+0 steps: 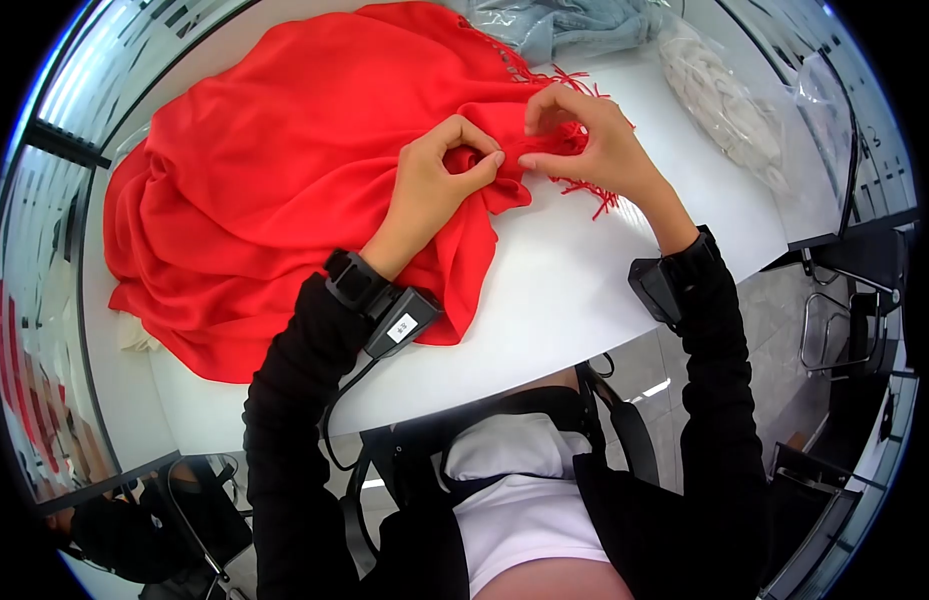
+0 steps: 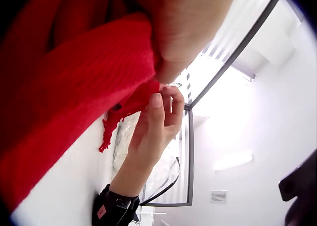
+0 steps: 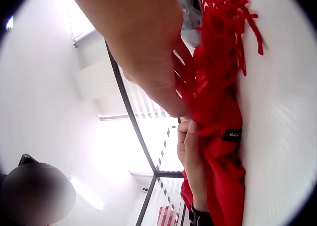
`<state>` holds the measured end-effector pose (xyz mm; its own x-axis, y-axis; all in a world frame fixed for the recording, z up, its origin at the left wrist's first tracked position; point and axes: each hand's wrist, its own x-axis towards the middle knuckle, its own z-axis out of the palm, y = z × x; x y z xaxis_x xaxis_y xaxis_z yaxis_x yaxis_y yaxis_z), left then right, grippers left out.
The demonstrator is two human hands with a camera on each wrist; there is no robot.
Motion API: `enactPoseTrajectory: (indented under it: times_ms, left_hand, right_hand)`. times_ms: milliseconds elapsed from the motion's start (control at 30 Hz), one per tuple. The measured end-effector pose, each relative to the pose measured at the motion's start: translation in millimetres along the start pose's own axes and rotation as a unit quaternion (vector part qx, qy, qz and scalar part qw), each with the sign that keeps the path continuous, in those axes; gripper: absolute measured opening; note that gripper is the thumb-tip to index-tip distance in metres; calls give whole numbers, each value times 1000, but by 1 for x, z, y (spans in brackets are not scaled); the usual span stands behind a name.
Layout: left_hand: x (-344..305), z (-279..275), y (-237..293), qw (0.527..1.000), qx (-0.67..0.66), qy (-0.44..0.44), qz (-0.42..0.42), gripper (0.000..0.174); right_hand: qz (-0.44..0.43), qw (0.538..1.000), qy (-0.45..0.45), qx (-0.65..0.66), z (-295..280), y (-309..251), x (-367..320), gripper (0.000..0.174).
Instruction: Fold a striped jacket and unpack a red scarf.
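A large red fringed scarf (image 1: 284, 170) lies spread in loose folds over the white table (image 1: 574, 300). My left hand (image 1: 434, 185) pinches a raised fold of it between thumb and forefinger near its right end. Just to the right, my right hand (image 1: 594, 140) hovers at the fringed end, thumb and forefinger curved with a gap between their tips. Red fringe (image 3: 228, 18) spreads on the table beneath that hand. A small black label (image 3: 231, 135) shows on the cloth in the right wrist view, close to the left hand's fingertips (image 3: 192, 129).
At the table's far side lies a clear bag with pale blue cloth (image 1: 574, 30). A clear bag of whitish knotted material (image 1: 719, 95) is at the back right. Chairs (image 1: 844, 320) stand beyond the table's right side. A cable hangs from the left wrist device (image 1: 404, 322).
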<state>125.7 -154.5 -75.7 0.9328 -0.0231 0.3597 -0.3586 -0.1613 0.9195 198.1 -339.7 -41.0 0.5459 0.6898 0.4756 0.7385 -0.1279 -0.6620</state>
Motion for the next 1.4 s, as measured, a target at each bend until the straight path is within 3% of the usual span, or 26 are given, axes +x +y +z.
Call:
enactPoseTrajectory:
  times_ms: [67,267,367,467,600,733,967,1400]
  left_hand:
    - [0,0,1,1000,-7,-6,-1,10]
    - [0,-1,2,999,-18,-23,-17,12]
    - [1,-1,2,999,-18,-25,-24,15]
    - [2,1,-1,1000,-12,-20,-10,22]
    - [0,1,6,995,83,-56,16,41]
    - [-3,-5,11,980,173,-91,-22,42]
    - [0,-38,28,977,183,-70,-81,39]
    - [2,-93,71,955,220,-168,-103,54]
  right_hand:
    - [-14,1000,12,-15,4,-1,0,27]
    - [11,997,-76,-25,3,3,-3,18]
    - [79,994,-78,4,2,-5,-3,14]
    - [74,994,-75,0,1,3,-4,14]
    - [4,997,47,-55,-12,8,1,10]
    - [61,992,105,29,-30,16,0,8]
    - [48,988,137,52,-43,41,-4,6]
    - [79,972,195,106,-55,61,-8,9]
